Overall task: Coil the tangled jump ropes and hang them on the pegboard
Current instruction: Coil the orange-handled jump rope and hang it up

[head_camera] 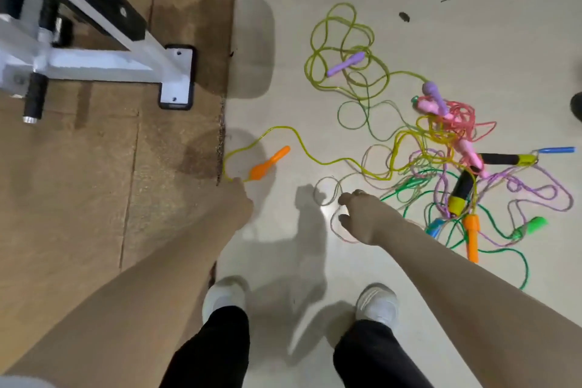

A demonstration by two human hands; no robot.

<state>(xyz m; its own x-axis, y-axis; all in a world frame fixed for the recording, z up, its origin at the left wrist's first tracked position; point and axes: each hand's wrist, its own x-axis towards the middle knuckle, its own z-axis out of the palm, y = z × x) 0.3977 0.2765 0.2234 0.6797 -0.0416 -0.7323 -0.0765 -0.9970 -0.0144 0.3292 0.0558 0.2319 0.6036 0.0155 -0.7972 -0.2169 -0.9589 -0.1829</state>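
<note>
Reaching down at centre frame, the left hand (239, 198) pinched the yellow rope (302, 143) beside its orange handle (269, 164) — likely to free it — while the right hand (357, 217) hung loosely curled, empty, near the tangled ropes (456, 167) at right.

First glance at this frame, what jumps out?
The tangle of jump ropes on the pale floor at right, in yellow, green, pink and purple with bright handles. Next, the left hand reaching down at the yellow rope beside an orange handle, and the right hand over a thin loop near the pile's edge. A white metal frame stands on the brown mat, upper left.
</note>
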